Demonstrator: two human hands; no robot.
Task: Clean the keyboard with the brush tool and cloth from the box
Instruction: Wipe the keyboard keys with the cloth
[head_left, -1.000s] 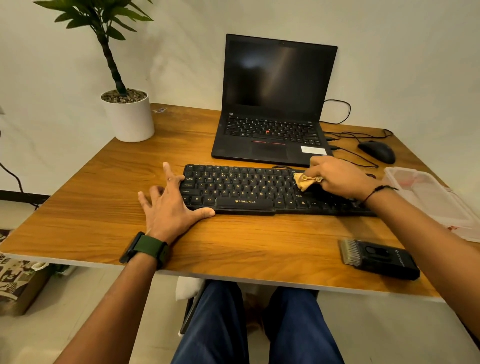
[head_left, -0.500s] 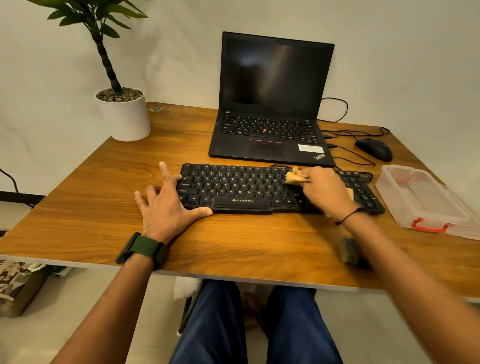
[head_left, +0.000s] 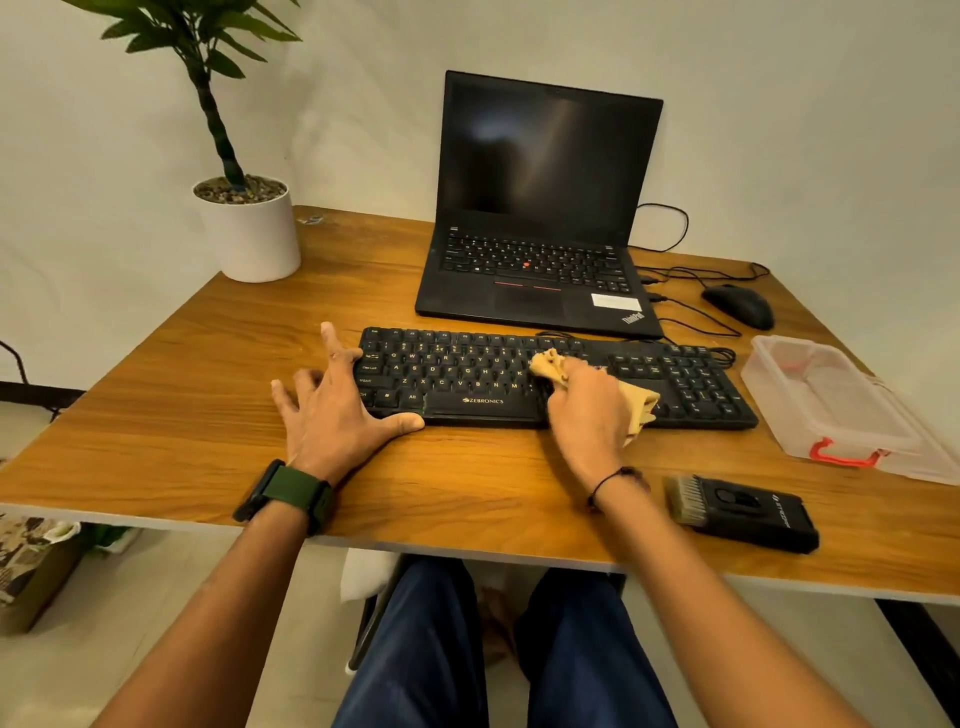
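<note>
I have my right hand curled around the tan cloth, and that grip is tight on it: one bunched end of the cloth pokes out past my fingers onto the keys, the other end sticks out from under the heel of the hand toward the right. The hand and cloth sit on the black keyboard, just right of the letter keys and left of the number pad. My left hand lies flat with fingers spread, nothing in its grip, fingertips over the keyboard's left edge and the thumb laid along its near edge by the bottom-left corner. A green watch is on that wrist, a thin dark cord on the right wrist. The keyboard lies across the middle of the wooden tabletop, roughly parallel to the near edge. The brush tool rests on the tabletop near the front edge, to the right of my right forearm and apart from it, bristles pointing left. The clear plastic box with a red latch stands open at the far right, just beside the keyboard's right end. Behind the keyboard an open black laptop shows a dark screen, a black mouse with trailing cables to its right, and a potted plant in a white pot at the back left corner
</note>
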